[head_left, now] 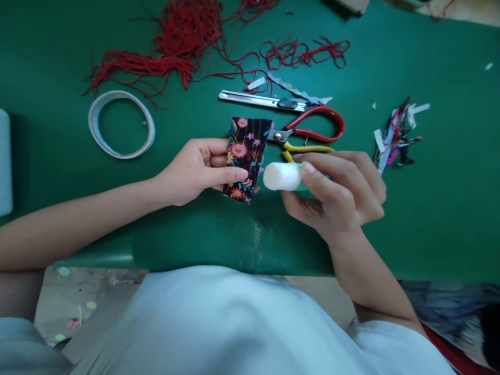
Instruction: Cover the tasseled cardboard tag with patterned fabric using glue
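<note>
My left hand [205, 169] is closed on a folded piece of dark floral fabric [239, 150], thumb on the front and fingers behind it. The cloth is a narrow rectangle with red, pink and yellow flowers on black. Just to its right, my right hand [336, 190] grips a small white cylinder [282, 176] whose rounded end points at the fabric. A little green shows by the thumb; the rest of the cylinder is hidden by my fingers. Beyond both hands lie scissors [312, 127] with one red and one yellow handle, their blades partly behind the fabric.
A utility knife [261, 100] lies beyond the scissors beside a thin fabric scrap [295, 89]. Tangled red cords [187, 36] spread at the back. A roll of tape [94, 125] rests at left, and a pile of scraps [394, 135] at right on the green table [449, 208].
</note>
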`<state>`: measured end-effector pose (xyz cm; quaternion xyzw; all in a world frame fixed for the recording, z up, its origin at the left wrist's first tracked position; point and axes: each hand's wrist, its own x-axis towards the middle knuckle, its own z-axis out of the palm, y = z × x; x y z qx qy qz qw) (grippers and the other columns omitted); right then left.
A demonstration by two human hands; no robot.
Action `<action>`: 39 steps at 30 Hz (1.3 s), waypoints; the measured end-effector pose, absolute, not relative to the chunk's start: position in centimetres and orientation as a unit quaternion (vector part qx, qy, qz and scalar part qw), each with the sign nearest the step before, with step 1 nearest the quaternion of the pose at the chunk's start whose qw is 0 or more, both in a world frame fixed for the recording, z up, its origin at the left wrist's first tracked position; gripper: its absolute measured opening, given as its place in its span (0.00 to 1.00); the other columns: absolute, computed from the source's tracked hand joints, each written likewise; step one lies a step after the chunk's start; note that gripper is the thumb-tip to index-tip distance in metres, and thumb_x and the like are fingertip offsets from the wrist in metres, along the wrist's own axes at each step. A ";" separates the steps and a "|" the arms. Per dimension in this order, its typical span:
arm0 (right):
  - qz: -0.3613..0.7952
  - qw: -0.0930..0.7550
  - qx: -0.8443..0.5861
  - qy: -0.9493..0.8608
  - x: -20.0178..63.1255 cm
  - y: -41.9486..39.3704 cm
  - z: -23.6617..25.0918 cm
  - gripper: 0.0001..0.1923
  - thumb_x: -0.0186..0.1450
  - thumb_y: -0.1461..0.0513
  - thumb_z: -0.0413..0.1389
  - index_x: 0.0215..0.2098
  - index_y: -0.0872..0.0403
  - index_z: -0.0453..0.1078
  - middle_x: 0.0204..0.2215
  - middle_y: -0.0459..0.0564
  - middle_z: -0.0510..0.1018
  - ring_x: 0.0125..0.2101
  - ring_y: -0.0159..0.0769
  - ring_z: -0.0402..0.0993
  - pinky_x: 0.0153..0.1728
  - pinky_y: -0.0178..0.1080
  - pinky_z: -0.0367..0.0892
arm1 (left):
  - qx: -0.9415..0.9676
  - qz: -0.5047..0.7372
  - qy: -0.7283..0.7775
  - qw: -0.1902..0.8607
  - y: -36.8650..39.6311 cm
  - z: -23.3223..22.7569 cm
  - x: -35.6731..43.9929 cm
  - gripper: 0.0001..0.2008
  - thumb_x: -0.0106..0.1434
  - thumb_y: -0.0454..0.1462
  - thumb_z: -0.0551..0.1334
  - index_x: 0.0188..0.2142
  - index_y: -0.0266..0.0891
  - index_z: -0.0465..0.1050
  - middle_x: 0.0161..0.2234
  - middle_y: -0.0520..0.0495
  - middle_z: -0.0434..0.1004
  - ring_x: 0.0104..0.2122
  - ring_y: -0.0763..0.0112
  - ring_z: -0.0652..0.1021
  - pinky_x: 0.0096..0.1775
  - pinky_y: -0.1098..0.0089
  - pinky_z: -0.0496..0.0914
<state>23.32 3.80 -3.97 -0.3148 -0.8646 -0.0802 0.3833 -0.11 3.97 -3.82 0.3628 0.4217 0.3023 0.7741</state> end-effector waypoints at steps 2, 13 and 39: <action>-0.097 0.383 -0.296 -0.870 23.1 3.8 -3.9 0.16 0.57 0.62 0.64 0.43 0.51 0.69 0.34 0.52 0.81 0.30 0.37 0.73 0.28 0.39 0.67 | 0.366 0.302 0.423 0.772 4.0 -3.8 -0.1 0.19 0.50 0.44 0.74 0.39 0.38 0.77 0.32 0.52 0.83 0.35 0.60 0.84 0.31 0.69 0.82; -0.138 0.379 -0.299 -0.865 22.8 4.1 -3.9 0.15 0.56 0.65 0.61 0.42 0.52 0.68 0.33 0.50 0.81 0.30 0.35 0.72 0.27 0.36 0.69 | 0.382 0.286 0.421 0.771 3.9 -3.7 -0.1 0.21 0.51 0.47 0.73 0.42 0.40 0.77 0.33 0.52 0.84 0.38 0.55 0.84 0.32 0.66 0.82; -0.137 0.338 -0.323 -0.873 23.1 3.7 -4.1 0.11 0.61 0.59 0.59 0.40 0.47 0.63 0.34 0.46 0.81 0.30 0.34 0.75 0.28 0.37 0.66 | 0.370 0.280 0.414 0.783 4.1 -3.8 -0.2 0.21 0.51 0.47 0.73 0.41 0.41 0.77 0.34 0.54 0.84 0.38 0.55 0.84 0.32 0.66 0.83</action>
